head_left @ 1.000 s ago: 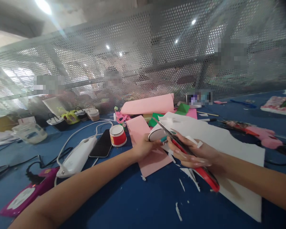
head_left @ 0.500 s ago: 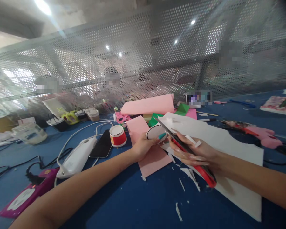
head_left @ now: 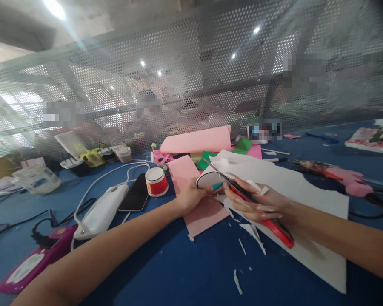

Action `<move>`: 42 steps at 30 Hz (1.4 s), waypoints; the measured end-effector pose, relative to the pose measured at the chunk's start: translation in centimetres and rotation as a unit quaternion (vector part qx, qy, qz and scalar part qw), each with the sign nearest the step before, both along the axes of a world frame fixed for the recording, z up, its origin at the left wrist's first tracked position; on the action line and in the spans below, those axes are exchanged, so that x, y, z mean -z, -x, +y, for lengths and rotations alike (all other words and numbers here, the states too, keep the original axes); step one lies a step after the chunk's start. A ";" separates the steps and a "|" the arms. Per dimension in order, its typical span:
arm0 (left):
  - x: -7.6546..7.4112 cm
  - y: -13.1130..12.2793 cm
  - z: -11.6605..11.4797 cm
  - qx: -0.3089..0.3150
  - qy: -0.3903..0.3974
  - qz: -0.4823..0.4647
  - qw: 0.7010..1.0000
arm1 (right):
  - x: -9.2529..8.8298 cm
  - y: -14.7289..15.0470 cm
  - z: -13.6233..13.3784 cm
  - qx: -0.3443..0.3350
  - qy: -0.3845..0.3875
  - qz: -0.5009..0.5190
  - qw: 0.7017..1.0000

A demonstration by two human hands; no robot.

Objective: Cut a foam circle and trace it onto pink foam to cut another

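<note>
My left hand [head_left: 191, 196] is closed on a round white paper piece [head_left: 206, 180] with a dark line along its edge; its thumb presses on the near side. In my right hand [head_left: 258, 204] is a pair of red-and-black scissors [head_left: 279, 233], whose dark blades point up and left beside the white piece. A small white scrap [head_left: 262, 189] rests at my right fingers. Below my left hand lies a pink sheet [head_left: 207, 214]. White paper [head_left: 319, 229] spreads beneath my right hand and forearm.
A red and white cup-shaped piece [head_left: 157, 182], a phone [head_left: 134, 194] and a white power strip [head_left: 98, 212] are on the left. A pink glue gun [head_left: 351, 180] lies at right. Behind are a pink roll [head_left: 196, 141] and a perforated screen [head_left: 191, 76]. White slivers [head_left: 237, 281] litter the blue table.
The white round piece is tilted more, showing a narrower face. The scissors have shifted slightly, their handle end moving a little right. Both hands keep their hold.
</note>
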State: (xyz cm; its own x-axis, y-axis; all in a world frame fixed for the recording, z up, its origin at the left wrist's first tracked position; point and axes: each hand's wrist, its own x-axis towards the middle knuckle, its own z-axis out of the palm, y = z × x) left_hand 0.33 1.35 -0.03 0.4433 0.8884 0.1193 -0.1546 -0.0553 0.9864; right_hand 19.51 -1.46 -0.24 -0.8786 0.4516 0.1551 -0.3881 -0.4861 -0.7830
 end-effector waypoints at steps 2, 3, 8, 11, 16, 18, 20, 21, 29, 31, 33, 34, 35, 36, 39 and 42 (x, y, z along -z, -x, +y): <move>-0.2 -0.1 -0.1 0.006 -0.004 0.000 1.000 | -0.1 0.1 -0.1 0.004 -0.003 0.002 1.000; -0.2 -0.1 -0.2 0.005 -0.006 -0.001 1.000 | -0.1 0.1 -0.2 0.012 -0.004 0.001 1.000; -0.2 -0.2 -0.3 -0.029 -0.015 -0.002 0.999 | 0.2 0.0 -0.3 0.070 0.002 -0.024 0.997; 0.0 -0.1 -0.3 -0.051 -0.013 -0.020 0.998 | 0.2 -0.2 -0.1 0.044 0.004 -0.042 0.998; 0.0 0.0 -0.3 -0.032 -0.044 0.020 0.998 | 0.1 -0.4 0.4 -0.007 0.000 -0.044 0.999; -0.1 0.1 -0.3 -0.025 -0.059 0.044 0.997 | 0.2 -0.4 0.5 -0.013 0.000 -0.042 0.999; 0.0 0.2 -0.2 -0.027 -0.066 0.060 0.996 | 0.3 -0.3 0.5 -0.016 -0.002 -0.038 0.999; 0.0 0.2 -0.2 -0.028 -0.068 0.066 0.995 | 0.3 -0.3 0.4 -0.009 -0.002 -0.038 0.999; -0.1 0.1 0.0 -0.057 0.010 -0.035 0.998 | -0.3 0.1 -0.8 0.045 -0.009 -0.038 0.998; -0.1 0.0 0.0 -0.056 0.030 -0.074 0.995 | -0.4 0.0 -0.9 0.079 -0.015 -0.030 0.996; -0.1 0.1 0.0 -0.053 0.031 -0.087 0.994 | -0.3 -0.1 -0.7 0.112 -0.011 -0.028 0.993; -0.1 0.1 0.1 -0.055 0.029 -0.087 0.994 | -0.2 -0.2 -0.5 0.127 -0.005 -0.027 0.992; 0.0 0.1 0.1 -0.063 0.024 -0.085 0.994 | -0.1 -0.3 -0.3 0.138 0.004 -0.026 0.990; 0.0 0.2 0.1 -0.076 0.019 -0.082 0.994 | 0.1 -0.4 -0.1 0.148 0.015 -0.023 0.989; 0.0 0.2 0.2 -0.102 0.003 -0.073 0.992 | 0.5 -0.6 0.4 0.168 0.030 -0.004 0.985; -0.2 0.2 0.0 -0.090 -0.008 -0.067 0.994 | 0.6 -0.7 0.5 0.157 0.025 -0.003 0.987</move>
State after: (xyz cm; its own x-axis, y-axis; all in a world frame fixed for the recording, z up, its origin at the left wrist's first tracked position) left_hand 0.11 1.34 0.21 0.2573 0.9491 0.1818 -0.2707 -0.1098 0.9564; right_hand 20.21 -0.98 -0.84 -0.6951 0.7088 0.1198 -0.5207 -0.3815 -0.7637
